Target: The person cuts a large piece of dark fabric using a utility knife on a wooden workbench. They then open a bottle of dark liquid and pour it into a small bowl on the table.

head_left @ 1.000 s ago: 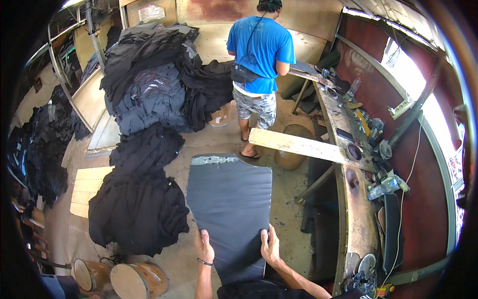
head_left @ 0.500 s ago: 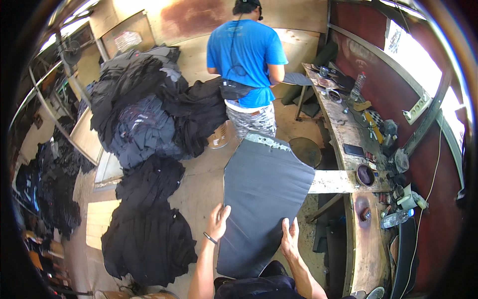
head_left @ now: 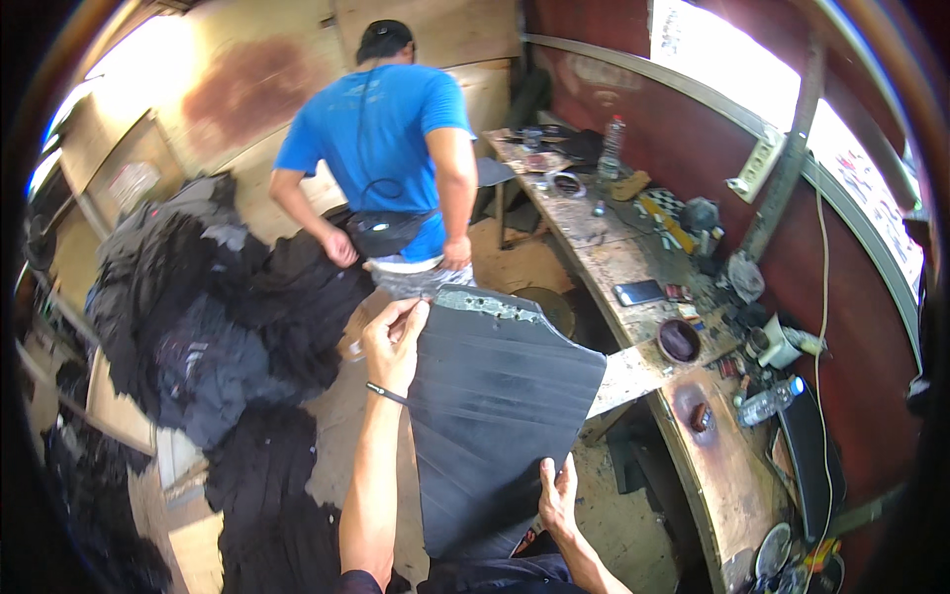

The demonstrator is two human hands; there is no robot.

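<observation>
A black cloth panel point(head_left: 495, 416) with faint creases lies smooth over a flat board in front of me. At the far end of the board shows a mottled grey patch point(head_left: 485, 305). My left hand point(head_left: 391, 346), with a dark band on the wrist, pinches the panel's far left corner between thumb and fingers. Along the near right edge rests my right hand point(head_left: 557, 495), thumb and fingers apart, touching the panel's side. A pale plank point(head_left: 623, 381) runs from under the right side of the board to the bench.
To the right stands a cluttered workbench point(head_left: 727, 475) with a phone point(head_left: 639, 293), a round bowl point(head_left: 678, 340) and a plastic bottle point(head_left: 770, 401). Dark garments point(head_left: 208, 327) are heaped at left. Beyond the board, a person in a blue shirt point(head_left: 381, 148) faces away.
My left hand has moved from the panel's near left side up to its far left corner and closed. My right hand stays at the right edge. The person ahead has lowered their arms.
</observation>
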